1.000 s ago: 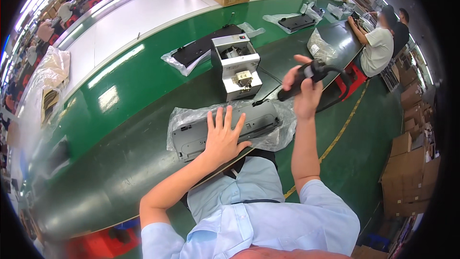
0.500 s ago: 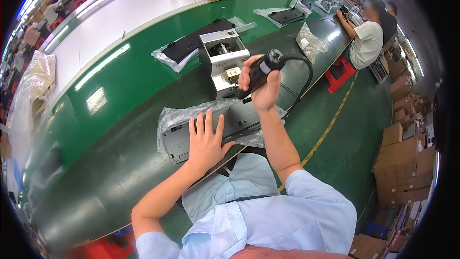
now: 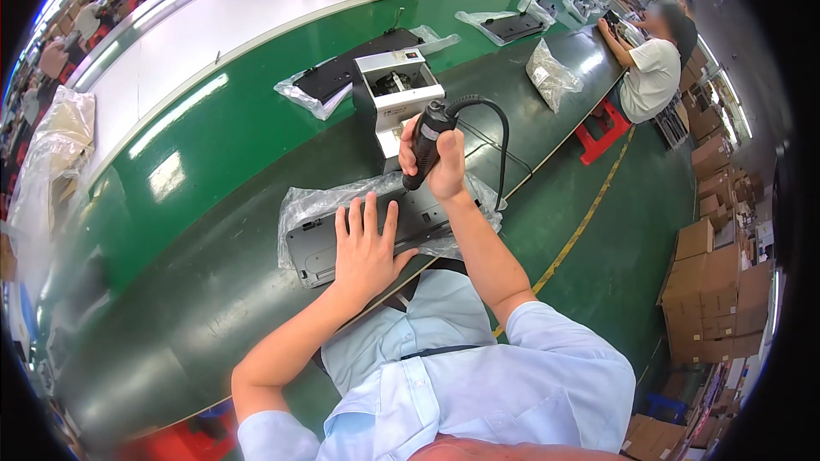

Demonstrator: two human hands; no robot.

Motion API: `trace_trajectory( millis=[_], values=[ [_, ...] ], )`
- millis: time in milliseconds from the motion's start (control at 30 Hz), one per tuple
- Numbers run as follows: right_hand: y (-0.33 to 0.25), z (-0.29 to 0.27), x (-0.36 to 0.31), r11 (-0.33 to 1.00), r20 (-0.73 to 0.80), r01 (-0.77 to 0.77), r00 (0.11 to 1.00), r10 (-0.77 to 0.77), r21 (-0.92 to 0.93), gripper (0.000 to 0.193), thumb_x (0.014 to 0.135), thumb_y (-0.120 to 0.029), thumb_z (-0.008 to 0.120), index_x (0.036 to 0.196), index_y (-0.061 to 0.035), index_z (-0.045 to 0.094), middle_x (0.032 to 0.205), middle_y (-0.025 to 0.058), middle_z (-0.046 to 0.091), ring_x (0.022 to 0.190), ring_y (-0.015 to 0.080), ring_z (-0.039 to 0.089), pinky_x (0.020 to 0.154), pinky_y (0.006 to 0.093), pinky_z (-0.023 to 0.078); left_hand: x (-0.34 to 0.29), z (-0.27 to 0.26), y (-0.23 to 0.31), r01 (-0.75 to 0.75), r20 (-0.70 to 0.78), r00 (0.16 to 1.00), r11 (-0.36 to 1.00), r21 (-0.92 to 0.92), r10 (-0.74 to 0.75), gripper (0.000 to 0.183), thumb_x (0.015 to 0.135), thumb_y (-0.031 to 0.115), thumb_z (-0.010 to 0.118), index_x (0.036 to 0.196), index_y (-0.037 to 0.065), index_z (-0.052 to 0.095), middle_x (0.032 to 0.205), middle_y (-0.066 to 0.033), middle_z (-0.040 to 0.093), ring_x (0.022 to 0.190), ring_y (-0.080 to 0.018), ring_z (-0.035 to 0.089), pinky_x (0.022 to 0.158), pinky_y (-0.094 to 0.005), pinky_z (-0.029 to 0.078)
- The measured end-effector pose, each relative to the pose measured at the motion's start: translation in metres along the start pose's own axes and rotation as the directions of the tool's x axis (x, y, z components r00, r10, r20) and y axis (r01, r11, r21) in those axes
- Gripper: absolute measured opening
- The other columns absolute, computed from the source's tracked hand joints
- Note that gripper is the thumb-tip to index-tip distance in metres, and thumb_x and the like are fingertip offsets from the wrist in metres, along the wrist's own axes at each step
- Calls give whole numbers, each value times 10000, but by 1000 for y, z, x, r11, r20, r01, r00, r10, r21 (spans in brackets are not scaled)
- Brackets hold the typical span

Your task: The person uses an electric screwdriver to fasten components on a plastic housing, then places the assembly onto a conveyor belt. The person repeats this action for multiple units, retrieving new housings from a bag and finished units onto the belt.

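Where the dark green table (image 3: 196, 290) extends left of the left fingers, its surface shows light reflections. Crumpled clear film (image 3: 306, 202) is spread beneath a long grey panel (image 3: 312, 249), which lies on the table directly under those fingers, its left end projecting past them. The left hand (image 3: 367, 252) rests flat on the panel, fingers extended and slightly apart, thumb set wide, gripping nothing. Well beyond its fingertips lies a black panel (image 3: 342, 68). A metal-cased machine (image 3: 393, 107) stands just beyond the right fingers, partly hidden by them. A black power screwdriver (image 3: 424, 141) is held tilted, its lower end near the left index fingertip; contact with the grey panel cannot be determined. The right hand (image 3: 446, 172) is closed around the tool's body. A black cable (image 3: 506, 132) loops down to the right of these fingers. Further right, well apart from them, are a plastic bag (image 3: 553, 75), a red stool (image 3: 604, 132), a seated person (image 3: 653, 77) and stacked cardboard boxes (image 3: 717, 307).
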State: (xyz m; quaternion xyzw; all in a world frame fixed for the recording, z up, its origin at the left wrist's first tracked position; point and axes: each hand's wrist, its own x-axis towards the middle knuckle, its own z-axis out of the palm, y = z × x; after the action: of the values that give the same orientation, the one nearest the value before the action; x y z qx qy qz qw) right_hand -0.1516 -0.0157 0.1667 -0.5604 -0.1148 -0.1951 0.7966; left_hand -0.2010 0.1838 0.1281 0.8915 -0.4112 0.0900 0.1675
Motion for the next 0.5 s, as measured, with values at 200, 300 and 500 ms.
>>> trace_trajectory(
  millis=[200, 300, 500],
  values=[
    [-30, -1, 21, 913, -95, 402, 909, -407, -65, 802, 904, -734, 626, 1050, 54, 584, 692, 75, 581, 570, 125, 543, 521, 253, 438, -1, 1, 2, -21, -11, 1000, 1000, -17, 20, 841, 825, 558, 753, 1442, 25, 551, 1483, -301, 450, 1363, -471, 409, 1155, -627, 284],
    [-31, -6, 42, 939, -148, 329, 929, -341, -101, 751, 953, -689, 595, 1050, 56, 584, 704, 88, 583, 575, 138, 547, 534, 270, 437, -3, -1, 2, -30, -34, 999, 1000, -3, 30, 850, 820, 556, 761, 1446, 25, 543, 1484, -302, 447, 1360, -473, 408, 1154, -624, 284],
    [-41, -3, 2, 973, -90, 220, 970, -226, -68, 825, 920, -731, 601, 1060, 82, 579, 693, 90, 593, 556, 137, 550, 533, 273, 458, -3, -1, -1, -21, -31, 999, 1000, -21, 20, 846, 811, 535, 777, 1448, 33, 538, 1483, -299, 451, 1350, -469, 420, 1144, -624, 296]
  ],
)
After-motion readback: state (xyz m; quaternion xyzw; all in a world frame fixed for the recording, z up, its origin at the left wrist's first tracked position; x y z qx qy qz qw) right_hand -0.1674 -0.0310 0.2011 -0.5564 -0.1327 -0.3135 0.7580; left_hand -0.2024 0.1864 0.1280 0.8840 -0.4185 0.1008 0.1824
